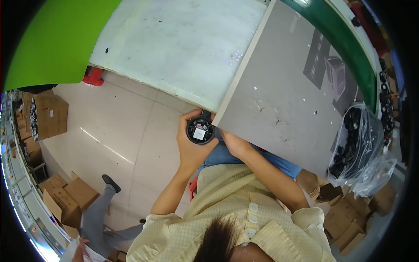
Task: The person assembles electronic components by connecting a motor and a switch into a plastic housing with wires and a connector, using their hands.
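Note:
A round black housing (200,129), much like a headphone ear cup, has an open face with inner parts and a white square label on it. My left hand (188,135) is closed around its left and lower rim, at the front edge of the pale worktop (174,52). A short black piece sticks up from the housing's top. My right hand (230,142) reaches in just right of it, by the corner of the grey board (270,100). That board hides most of its fingers, so their grip does not show.
Small scraps and bits of wire lie on the grey board. A clear bag of black parts (349,144) stands at right, near cartons (349,214). A green panel (52,39) is at upper left. Behind at lower left, another person's leg (94,218) shows beside open cartons (70,198).

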### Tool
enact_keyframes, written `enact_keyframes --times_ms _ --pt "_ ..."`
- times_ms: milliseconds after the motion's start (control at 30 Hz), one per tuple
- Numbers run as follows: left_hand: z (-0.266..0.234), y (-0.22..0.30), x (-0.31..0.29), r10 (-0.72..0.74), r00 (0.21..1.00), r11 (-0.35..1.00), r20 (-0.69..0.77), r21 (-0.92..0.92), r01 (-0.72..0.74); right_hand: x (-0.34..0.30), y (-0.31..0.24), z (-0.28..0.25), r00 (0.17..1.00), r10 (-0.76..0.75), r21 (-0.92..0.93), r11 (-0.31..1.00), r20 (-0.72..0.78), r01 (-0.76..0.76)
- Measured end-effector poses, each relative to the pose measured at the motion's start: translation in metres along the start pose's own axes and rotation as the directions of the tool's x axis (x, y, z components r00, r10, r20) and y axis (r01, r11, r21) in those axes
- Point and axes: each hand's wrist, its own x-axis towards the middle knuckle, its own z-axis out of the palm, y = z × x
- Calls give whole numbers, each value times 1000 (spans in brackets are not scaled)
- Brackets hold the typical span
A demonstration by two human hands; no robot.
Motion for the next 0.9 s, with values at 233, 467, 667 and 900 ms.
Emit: enact_keyframes --times_ms 233,467,667,900 --pt "1 -9 8 52 999 995 8 -84 -51 -1 0 -4 988 -138 -365 925 -70 103" --pt "2 -2 9 -3 1000 997 19 -80 4 -8 -5 -4 971 -237 -709 681 26 186" --pt "-5 9 9 -66 997 998 36 8 65 -25 -42 4 973 -135 -741 631 186 229" --pt "-15 5 14 -61 996 994 68 89 55 -26 -30 5 963 10 -522 842 268 136"
